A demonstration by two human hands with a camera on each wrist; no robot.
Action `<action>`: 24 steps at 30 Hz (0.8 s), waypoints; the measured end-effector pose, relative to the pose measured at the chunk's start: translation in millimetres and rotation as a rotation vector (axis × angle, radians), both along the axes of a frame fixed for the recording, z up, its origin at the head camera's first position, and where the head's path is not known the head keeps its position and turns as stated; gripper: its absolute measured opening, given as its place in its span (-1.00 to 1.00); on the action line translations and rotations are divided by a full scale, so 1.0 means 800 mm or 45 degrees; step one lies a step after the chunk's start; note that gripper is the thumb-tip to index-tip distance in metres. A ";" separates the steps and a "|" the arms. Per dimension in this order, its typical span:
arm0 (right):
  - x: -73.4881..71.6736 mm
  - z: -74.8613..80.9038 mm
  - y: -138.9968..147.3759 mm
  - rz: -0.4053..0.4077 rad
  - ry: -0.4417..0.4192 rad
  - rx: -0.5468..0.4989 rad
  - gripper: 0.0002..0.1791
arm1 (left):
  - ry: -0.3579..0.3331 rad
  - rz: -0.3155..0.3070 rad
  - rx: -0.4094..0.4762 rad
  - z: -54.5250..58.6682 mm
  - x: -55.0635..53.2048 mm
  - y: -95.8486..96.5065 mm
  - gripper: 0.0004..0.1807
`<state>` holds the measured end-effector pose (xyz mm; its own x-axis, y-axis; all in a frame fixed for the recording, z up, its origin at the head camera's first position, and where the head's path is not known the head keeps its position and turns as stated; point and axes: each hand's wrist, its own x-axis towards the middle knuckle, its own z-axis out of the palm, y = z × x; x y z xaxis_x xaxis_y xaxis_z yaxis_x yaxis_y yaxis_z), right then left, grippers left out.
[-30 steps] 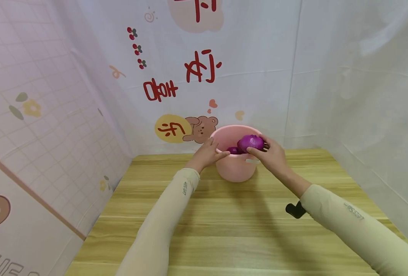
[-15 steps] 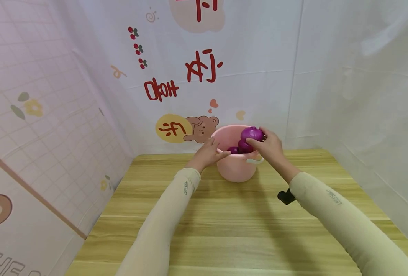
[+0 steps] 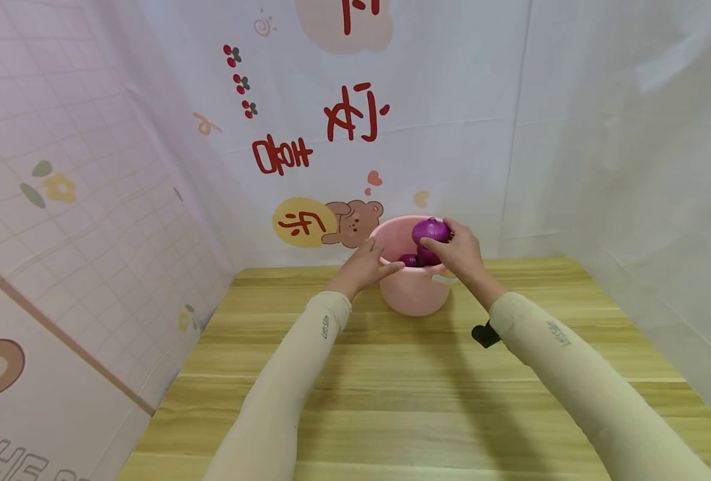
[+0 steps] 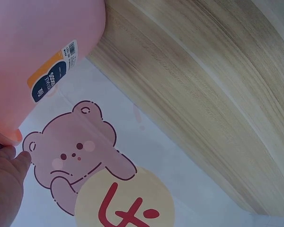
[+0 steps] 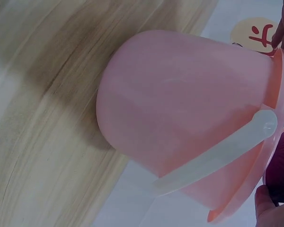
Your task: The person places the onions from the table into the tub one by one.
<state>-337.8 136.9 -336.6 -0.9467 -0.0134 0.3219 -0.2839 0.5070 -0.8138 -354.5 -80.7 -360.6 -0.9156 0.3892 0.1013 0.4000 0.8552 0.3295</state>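
Note:
A pink bucket (image 3: pixel 414 294) stands on the wooden table near the back wall, its white handle (image 5: pixel 217 153) hanging down the side. My left hand (image 3: pixel 362 267) grips the bucket's left rim, thumb along the front edge. With my right hand (image 3: pixel 462 254) I hold a purple onion (image 3: pixel 430 231) over the bucket's mouth, at its right side. Under it, another purple onion (image 3: pixel 428 256) shows inside, and a smaller purple piece (image 3: pixel 409 260) lies to its left. The bucket's bottom is hidden. In the right wrist view the held onion (image 5: pixel 281 165) shows only partly.
The wooden table (image 3: pixel 385 407) stretches in front of the bucket. White printed cloth (image 3: pixel 451 120) hangs close behind it, and more cloth walls stand left and right. A black device (image 3: pixel 485 335) sits on my right wrist.
My right hand has raised the onion from among the others in the bucket and shifted it slightly left. My left hand stays on the rim.

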 end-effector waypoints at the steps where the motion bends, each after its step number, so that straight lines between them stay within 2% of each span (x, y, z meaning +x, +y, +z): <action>1: 0.000 0.000 -0.001 0.013 -0.003 0.004 -0.31 | 0.007 -0.008 0.002 0.000 -0.001 0.000 -0.01; 7: -0.001 -0.002 -0.001 0.071 -0.037 0.057 -0.19 | 0.021 -0.031 0.029 -0.001 0.000 -0.002 -0.04; 12: 0.001 -0.002 0.003 0.041 -0.073 0.050 -0.04 | 0.024 -0.029 0.048 -0.002 0.000 -0.004 -0.04; 18: 0.004 -0.002 0.011 0.010 -0.091 0.057 0.01 | 0.024 -0.019 0.033 -0.003 -0.001 -0.003 -0.05; 24: 0.008 0.001 0.034 -0.011 -0.051 0.080 0.01 | 0.040 0.004 -0.022 0.005 -0.003 0.002 -0.06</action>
